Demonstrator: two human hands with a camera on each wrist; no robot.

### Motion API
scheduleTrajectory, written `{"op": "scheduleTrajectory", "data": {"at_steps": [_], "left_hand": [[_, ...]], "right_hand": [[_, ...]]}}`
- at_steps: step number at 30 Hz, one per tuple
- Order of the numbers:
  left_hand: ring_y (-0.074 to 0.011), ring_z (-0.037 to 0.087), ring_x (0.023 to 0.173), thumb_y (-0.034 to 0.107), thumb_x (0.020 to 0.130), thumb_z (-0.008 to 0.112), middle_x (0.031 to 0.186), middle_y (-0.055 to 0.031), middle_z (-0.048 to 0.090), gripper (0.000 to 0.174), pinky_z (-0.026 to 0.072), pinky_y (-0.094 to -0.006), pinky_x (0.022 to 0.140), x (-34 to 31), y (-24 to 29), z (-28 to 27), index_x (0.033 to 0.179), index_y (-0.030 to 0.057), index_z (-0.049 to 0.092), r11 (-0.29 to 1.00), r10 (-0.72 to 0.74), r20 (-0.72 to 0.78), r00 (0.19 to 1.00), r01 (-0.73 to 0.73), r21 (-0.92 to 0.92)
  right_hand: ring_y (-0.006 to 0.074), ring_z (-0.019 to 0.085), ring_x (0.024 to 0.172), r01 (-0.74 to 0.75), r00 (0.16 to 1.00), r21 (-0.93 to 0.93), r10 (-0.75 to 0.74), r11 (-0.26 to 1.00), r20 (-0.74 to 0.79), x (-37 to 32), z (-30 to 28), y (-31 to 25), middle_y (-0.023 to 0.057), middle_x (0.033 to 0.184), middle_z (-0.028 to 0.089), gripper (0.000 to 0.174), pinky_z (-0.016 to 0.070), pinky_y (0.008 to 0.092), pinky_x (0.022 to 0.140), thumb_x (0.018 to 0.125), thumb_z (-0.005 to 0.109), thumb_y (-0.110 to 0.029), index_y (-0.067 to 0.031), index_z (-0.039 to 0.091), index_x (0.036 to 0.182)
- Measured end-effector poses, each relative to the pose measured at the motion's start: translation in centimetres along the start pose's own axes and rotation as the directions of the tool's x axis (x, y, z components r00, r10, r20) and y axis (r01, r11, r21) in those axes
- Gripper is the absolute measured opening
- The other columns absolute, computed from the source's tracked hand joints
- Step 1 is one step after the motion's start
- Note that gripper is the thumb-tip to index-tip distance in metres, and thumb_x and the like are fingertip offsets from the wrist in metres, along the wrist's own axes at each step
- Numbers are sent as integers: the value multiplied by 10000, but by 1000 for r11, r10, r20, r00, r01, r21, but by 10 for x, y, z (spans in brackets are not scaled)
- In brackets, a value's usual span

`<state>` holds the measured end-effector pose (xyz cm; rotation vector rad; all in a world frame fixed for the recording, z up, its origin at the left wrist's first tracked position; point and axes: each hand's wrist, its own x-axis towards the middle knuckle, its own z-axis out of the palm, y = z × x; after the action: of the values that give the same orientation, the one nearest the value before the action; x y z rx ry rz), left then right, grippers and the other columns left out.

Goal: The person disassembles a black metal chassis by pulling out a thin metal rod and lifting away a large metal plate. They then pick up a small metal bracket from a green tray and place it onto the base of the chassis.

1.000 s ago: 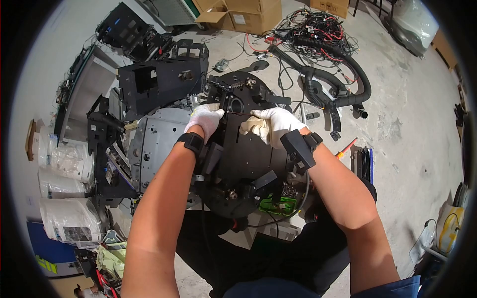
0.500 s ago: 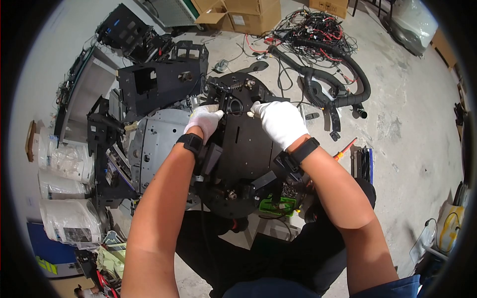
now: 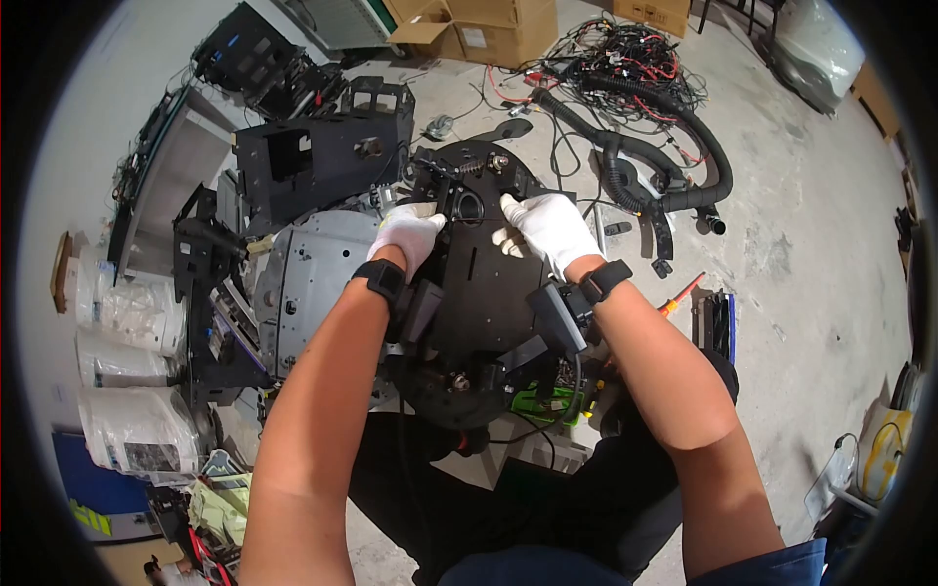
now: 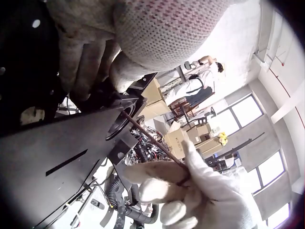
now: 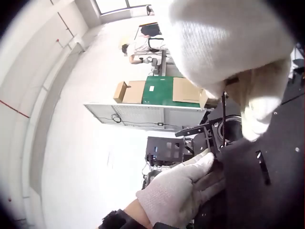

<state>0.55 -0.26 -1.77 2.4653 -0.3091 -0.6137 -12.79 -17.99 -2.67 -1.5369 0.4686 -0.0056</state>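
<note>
A round black plate assembly (image 3: 493, 298) lies in front of me, with a ring-shaped opening (image 3: 470, 207) near its far side. My gloved left hand (image 3: 410, 234) grips a black bracket (image 5: 208, 137) beside the ring, its fingertips close to the fastening point. My gloved right hand (image 3: 555, 230) is right of the ring and pinches a thin dark hex key (image 4: 152, 139) between thumb and forefinger. The key reaches across the ring toward the left fingertips, where its tip is hidden.
A silver plate (image 3: 327, 259) and black housing (image 3: 318, 161) stand to the left. Tangled cables (image 3: 635, 63) and a corrugated hose (image 3: 713, 151) lie on the floor ahead. A red screwdriver (image 3: 684, 293) and green tray (image 3: 547, 405) are nearer. Another person (image 4: 202, 83) is in the background.
The right hand rolled over toward the ring with its back up, then turned back, fingers opening a little below the thumb. The left hand stays at the bracket.
</note>
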Motion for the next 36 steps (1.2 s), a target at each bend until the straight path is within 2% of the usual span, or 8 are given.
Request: {"op": "scheduleTrajectory", "data": {"at_steps": [3,8,10,17,23,25,34,36], "left_hand": [[-297,591,1094,267,860,604,1160,-170,633,412,449,-343,915,-6,6,-1,1178,5,603,999,-25,-12,1000,26,36],[-296,587,1102,264,867,591,1170,-161,631,414,445,-340,921,-16,13,-3,1188,4,597,1000,30,6,1000,-30,4],[-292,589,1101,257,870,585,1179,-154,630,411,443,-340,924,-11,8,-1,1197,9,594,997,71,-4,997,-71,12],[-177,614,967,206,874,608,1115,-113,660,392,457,-279,860,-11,11,-2,1204,-5,594,998,-15,-11,1000,16,65],[-155,610,864,205,879,597,995,-84,684,317,464,-284,794,-10,9,-2,1104,-13,639,999,41,7,999,-41,4],[-138,600,822,191,885,589,957,-63,684,277,461,-282,764,-15,14,-3,1072,-4,654,997,42,-27,999,-41,58],[-119,591,802,172,902,579,938,-39,682,225,456,-267,743,-9,8,-1,1039,18,670,999,3,27,1000,-2,-45],[-118,592,810,168,899,583,951,-41,682,231,456,-264,750,-10,10,-1,1055,17,665,999,20,28,999,-19,-47]], "right_hand": [[147,636,548,21,999,158,-14,987,-45,-2,5,-5,85,672,683,353,497,279,564,942,535,-269,55,661,876],[294,651,638,372,887,-217,-414,902,-202,7,10,8,178,742,667,259,498,355,593,914,554,-214,26,649,897],[364,629,712,382,781,-688,-613,617,-116,-12,8,-13,218,749,634,257,487,420,636,909,548,-225,6,641,848],[305,622,621,344,897,-572,-442,745,-36,-1,-2,7,171,698,626,285,487,360,572,912,572,-275,-29,646,791],[309,626,651,471,724,-783,-685,406,81,-18,-3,-3,161,722,635,190,479,399,613,871,575,-231,-70,665,827],[243,603,582,347,937,-256,-345,902,54,-19,4,-9,125,662,620,298,472,341,591,900,567,-321,-65,673,790],[114,576,558,-77,976,501,-38,862,215,-1,-1,3,122,775,670,295,479,262,556,951,566,-209,71,635,894],[139,588,561,44,984,372,-105,927,147,-1,2,5,137,798,675,261,484,274,561,944,570,-191,63,628,937]]}}
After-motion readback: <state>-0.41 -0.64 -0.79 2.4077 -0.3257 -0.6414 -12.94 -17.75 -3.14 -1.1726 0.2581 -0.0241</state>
